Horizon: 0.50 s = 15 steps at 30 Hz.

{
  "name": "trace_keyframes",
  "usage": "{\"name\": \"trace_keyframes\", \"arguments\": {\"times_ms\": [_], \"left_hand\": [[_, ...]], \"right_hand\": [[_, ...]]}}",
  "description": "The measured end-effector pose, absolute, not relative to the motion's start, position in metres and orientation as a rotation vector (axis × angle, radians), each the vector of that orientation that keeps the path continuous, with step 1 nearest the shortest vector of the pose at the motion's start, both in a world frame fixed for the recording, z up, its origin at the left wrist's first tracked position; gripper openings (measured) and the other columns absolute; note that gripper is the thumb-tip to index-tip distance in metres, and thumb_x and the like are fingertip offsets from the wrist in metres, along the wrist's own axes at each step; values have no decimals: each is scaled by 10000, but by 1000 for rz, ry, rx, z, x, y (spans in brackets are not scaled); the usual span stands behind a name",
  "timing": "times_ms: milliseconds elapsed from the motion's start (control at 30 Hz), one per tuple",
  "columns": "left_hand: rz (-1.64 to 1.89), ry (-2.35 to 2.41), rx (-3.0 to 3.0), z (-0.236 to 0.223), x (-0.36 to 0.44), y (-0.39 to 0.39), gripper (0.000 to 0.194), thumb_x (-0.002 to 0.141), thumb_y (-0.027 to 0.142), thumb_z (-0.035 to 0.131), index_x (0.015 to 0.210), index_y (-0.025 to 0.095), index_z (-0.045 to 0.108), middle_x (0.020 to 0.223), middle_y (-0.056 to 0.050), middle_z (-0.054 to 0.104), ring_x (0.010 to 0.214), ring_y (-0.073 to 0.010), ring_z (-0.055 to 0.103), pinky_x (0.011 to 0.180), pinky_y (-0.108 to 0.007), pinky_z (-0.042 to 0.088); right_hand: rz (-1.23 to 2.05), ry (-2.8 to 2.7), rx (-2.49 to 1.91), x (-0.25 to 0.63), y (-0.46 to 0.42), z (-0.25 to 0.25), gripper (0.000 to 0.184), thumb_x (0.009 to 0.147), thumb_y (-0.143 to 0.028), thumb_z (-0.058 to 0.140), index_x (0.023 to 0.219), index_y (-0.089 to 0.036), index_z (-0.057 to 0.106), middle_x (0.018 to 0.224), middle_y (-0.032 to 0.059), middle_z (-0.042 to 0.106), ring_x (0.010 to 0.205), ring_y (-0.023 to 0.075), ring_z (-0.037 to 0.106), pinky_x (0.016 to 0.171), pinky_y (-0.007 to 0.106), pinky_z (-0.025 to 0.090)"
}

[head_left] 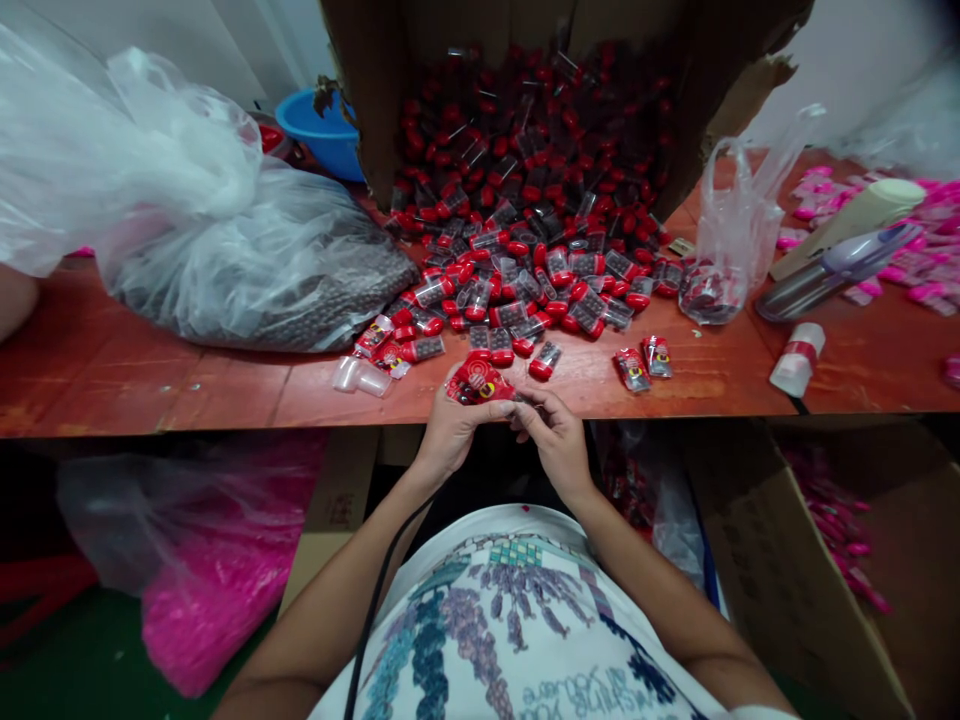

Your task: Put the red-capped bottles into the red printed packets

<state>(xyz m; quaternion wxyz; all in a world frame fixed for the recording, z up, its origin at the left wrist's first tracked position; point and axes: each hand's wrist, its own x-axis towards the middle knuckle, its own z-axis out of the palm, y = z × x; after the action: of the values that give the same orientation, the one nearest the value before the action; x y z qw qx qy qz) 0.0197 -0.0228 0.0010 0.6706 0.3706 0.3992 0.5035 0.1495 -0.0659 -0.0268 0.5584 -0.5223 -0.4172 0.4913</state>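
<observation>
Gripped by the left hand (450, 430), a red packet (478, 381) was held crosswise. Its right end was met by the right hand (559, 440), its grip unclear.

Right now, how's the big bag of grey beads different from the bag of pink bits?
The grey bead bag lies on the table; the pink bag is lower down, below the tabletop. The bead bag looks dark inside, the pink bag bright. Both are see-through plastic.
</observation>
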Motion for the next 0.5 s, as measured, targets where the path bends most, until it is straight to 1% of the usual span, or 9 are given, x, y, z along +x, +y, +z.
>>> {"name": "trace_keyframes", "arguments": {"times_ms": [67, 200, 333, 400, 500], "left_hand": [[1140, 890, 836, 3, 19, -22, 364, 542, 130, 815, 856, 164, 635, 763, -4, 682, 682, -141, 627, 678, -253, 504], [1175, 913, 800, 2, 18, -22, 278, 576, 154, 806, 813, 151, 661, 791, -28, 700, 726, -156, 641, 746, -277, 508], [1162, 962, 855, -1, 16, -22, 223, 574, 152, 807, 745, 139, 664, 755, -29, 706, 704, -158, 644, 731, -275, 507], [1151, 966, 886, -2, 15, -22, 223, 592, 152, 799, 768, 138, 664, 761, -28, 707, 696, -155, 640, 724, -281, 508], [1121, 962, 892, -2, 13, -22, 235, 599, 151, 796, 789, 141, 658, 759, -21, 700, 681, -149, 632, 716, -287, 511]], "right_hand": [[1175, -934, -1204, 148, -66, -27, 272, 831, -372, 607, 1058, -226, 633, 843, 8, 633, 688, 132, 607, 526, 231, 512], [1086, -987, -1199, 150, -66, -27, 258, 819, -347, 633, 1053, -238, 635, 925, 19, 615, 754, 141, 613, 556, 237, 528], [928, -1100, -1246, 151, -65, -27, 228, 798, -314, 662, 1013, -242, 638, 980, 25, 621, 801, 146, 615, 621, 247, 537], [997, -1032, -1238, 150, -64, -27, 236, 799, -323, 654, 1017, -239, 616, 937, 14, 636, 753, 137, 624, 586, 238, 533], [1238, -875, -1183, 150, -63, -26, 256, 809, -364, 633, 1022, -228, 595, 858, -7, 644, 628, 117, 621, 474, 213, 501]]}}
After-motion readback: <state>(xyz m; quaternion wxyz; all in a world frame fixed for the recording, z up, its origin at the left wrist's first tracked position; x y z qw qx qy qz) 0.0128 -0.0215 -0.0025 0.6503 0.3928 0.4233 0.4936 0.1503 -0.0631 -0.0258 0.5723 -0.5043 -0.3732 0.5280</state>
